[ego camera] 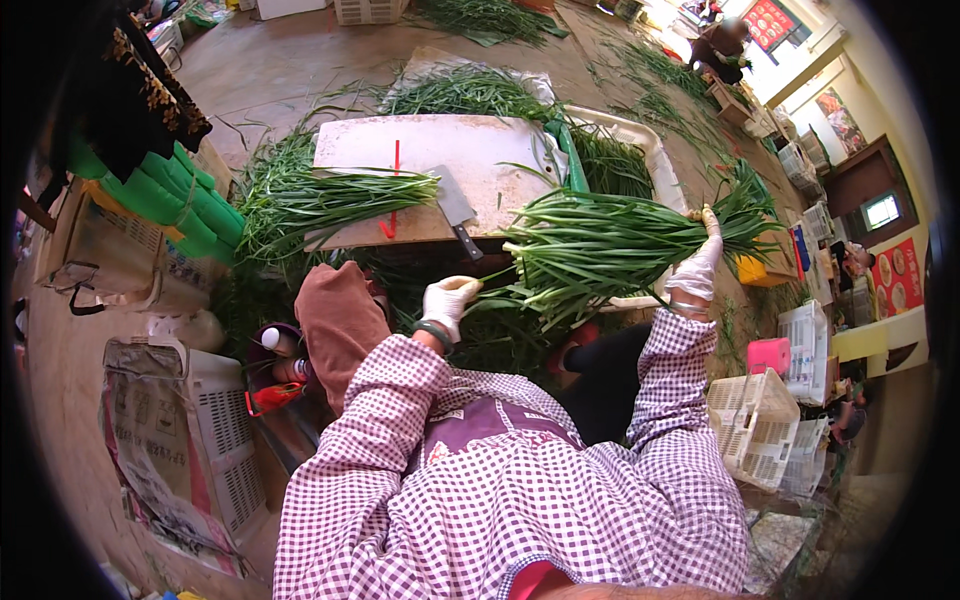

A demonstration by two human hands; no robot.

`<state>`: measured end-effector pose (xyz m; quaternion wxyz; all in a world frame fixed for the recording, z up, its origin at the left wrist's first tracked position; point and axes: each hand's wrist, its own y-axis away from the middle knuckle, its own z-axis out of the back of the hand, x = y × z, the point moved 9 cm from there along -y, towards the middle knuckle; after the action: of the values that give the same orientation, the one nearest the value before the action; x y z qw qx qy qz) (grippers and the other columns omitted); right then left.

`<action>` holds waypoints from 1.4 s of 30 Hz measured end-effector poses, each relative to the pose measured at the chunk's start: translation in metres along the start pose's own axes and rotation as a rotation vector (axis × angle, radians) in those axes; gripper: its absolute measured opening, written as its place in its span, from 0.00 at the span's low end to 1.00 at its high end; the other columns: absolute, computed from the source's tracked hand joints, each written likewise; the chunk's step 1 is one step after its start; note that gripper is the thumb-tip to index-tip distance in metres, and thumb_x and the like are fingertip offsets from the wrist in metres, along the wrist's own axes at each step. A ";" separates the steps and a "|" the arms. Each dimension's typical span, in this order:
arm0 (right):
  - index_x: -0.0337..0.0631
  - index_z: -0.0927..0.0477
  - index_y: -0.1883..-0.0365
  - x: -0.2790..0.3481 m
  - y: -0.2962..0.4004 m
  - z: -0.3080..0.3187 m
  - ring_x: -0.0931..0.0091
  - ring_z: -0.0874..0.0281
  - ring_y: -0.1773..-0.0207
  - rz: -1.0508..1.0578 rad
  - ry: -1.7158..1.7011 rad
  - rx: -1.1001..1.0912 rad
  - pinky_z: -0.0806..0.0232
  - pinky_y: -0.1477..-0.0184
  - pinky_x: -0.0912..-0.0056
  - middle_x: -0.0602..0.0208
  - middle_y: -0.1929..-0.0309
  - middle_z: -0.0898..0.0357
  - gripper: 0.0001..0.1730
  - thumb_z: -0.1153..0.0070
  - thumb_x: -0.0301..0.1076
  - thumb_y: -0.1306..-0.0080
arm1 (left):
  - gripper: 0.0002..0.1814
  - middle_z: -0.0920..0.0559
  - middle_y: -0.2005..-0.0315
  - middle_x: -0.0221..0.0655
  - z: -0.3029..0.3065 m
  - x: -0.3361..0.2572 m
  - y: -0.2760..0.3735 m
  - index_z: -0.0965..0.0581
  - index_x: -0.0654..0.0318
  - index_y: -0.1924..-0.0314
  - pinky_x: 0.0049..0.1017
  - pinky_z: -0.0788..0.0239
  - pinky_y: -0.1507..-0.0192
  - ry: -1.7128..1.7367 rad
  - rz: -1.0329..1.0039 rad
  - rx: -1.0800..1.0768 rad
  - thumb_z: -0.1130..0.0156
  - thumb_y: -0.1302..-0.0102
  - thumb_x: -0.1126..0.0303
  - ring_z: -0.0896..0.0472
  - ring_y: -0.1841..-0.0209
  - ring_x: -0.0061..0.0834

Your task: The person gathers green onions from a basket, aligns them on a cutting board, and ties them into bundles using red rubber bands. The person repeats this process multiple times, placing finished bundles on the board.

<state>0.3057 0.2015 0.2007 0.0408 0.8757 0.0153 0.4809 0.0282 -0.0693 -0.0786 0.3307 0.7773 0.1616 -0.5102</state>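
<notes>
My right hand (697,259), in a white glove, grips a large bunch of garlic chives (600,232) near its leafy end. The pale stem ends point left, over the right edge of the white board (360,142). Below those stems my gloved left hand (450,300) pinches a thin chive blade (491,278) between thumb and fingers. On the board a second bunch of chives (360,191) lies with its stems to the right. A cleaver (454,199) rests beside those stems, its dark handle over the near edge. Red ties (396,157) also lie on the board.
Loose chives (469,90) lie behind the board. A white crate (660,157) holds more at the right. Green wrapped bundles (169,195) and a plastic crate (229,442) stand at my left. Another person (716,49) is at the far right.
</notes>
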 end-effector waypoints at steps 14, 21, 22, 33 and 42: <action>0.45 0.22 0.70 -0.007 -0.022 0.020 0.73 0.25 0.72 -0.016 -0.030 -0.051 0.27 0.63 0.66 0.72 0.73 0.22 0.09 0.38 0.39 0.38 | 0.35 0.23 0.51 0.31 -0.093 -0.011 0.038 0.35 0.59 0.34 0.23 0.30 0.55 0.178 0.214 0.481 0.31 0.38 0.61 0.24 0.55 0.20; 0.43 0.22 0.70 -0.010 -0.028 0.015 0.74 0.25 0.71 0.010 -0.034 -0.008 0.27 0.63 0.68 0.70 0.73 0.23 0.08 0.40 0.37 0.36 | 0.14 0.18 0.69 0.24 -0.101 0.007 0.043 0.20 0.64 0.55 0.17 0.37 0.73 0.000 0.225 0.560 0.37 0.32 0.61 0.29 0.75 0.12; 0.43 0.22 0.70 -0.003 -0.017 0.007 0.74 0.25 0.71 0.002 -0.030 -0.032 0.27 0.63 0.68 0.70 0.73 0.23 0.08 0.40 0.37 0.36 | 0.16 0.17 0.68 0.25 -0.096 0.001 0.040 0.19 0.66 0.56 0.19 0.36 0.72 0.001 0.062 0.570 0.40 0.30 0.59 0.29 0.76 0.14; 0.43 0.22 0.63 0.019 -0.062 0.048 0.75 0.23 0.66 0.075 -0.063 -0.091 0.25 0.59 0.68 0.70 0.69 0.22 0.06 0.40 0.33 0.35 | 0.17 0.16 0.56 0.35 -0.039 0.037 0.035 0.16 0.51 0.54 0.36 0.25 0.53 -1.535 -0.069 0.512 0.37 0.41 0.55 0.17 0.53 0.39; 0.42 0.22 0.69 0.001 -0.040 0.028 0.73 0.24 0.69 0.011 0.003 -0.081 0.27 0.61 0.67 0.70 0.71 0.22 0.08 0.39 0.36 0.36 | 0.46 0.29 0.38 0.41 -0.146 0.016 0.056 0.47 0.58 0.26 0.30 0.34 0.41 0.079 0.258 0.739 0.33 0.42 0.72 0.27 0.44 0.28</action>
<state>0.3304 0.2397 0.1836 0.0737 0.8728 -0.0090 0.4825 0.1677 -0.0124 -0.0354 0.0832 0.8770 -0.1194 -0.4579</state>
